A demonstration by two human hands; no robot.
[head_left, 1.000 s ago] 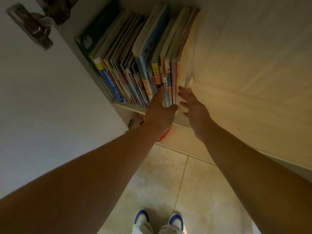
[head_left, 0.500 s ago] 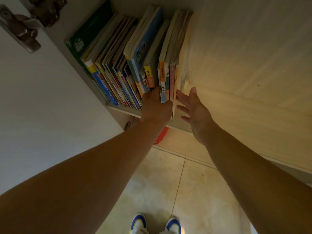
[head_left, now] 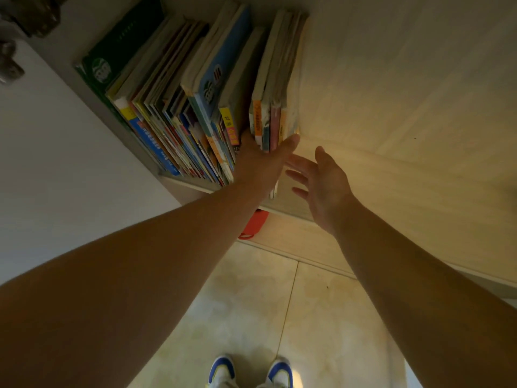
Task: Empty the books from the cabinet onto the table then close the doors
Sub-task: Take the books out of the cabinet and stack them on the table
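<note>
Both hands reach up toward the middle of the frame. The left hand (head_left: 261, 166) grips a small clutch of books (head_left: 272, 119) at the right end of the row: its thumb lies across their right side and its fingers go into the gap on their left, out of sight behind the spines. The right hand (head_left: 321, 180) is spread, fingers straight and apart, just right of the left hand and not touching any book; whether it touches the wood behind it I cannot tell.

The pale wooden cabinet wall (head_left: 405, 107) fills the upper right of the frame, and a white door panel (head_left: 56, 177) fills the left. Tiled floor (head_left: 251, 317) takes the bottom centre. The long row of books (head_left: 173, 107) stands on a shelf (head_left: 190, 184) in the upper centre, spines facing out, leaning slightly; a dark green volume (head_left: 117, 51) is at its far left, and a gap parts the gripped clutch from the rest. A red object (head_left: 253, 224) shows below the shelf edge, partly hidden by the left forearm. Two blue-and-white shoes (head_left: 249, 372) sit at the bottom edge. A metal hinge (head_left: 33, 15) is in the upper left corner.
</note>
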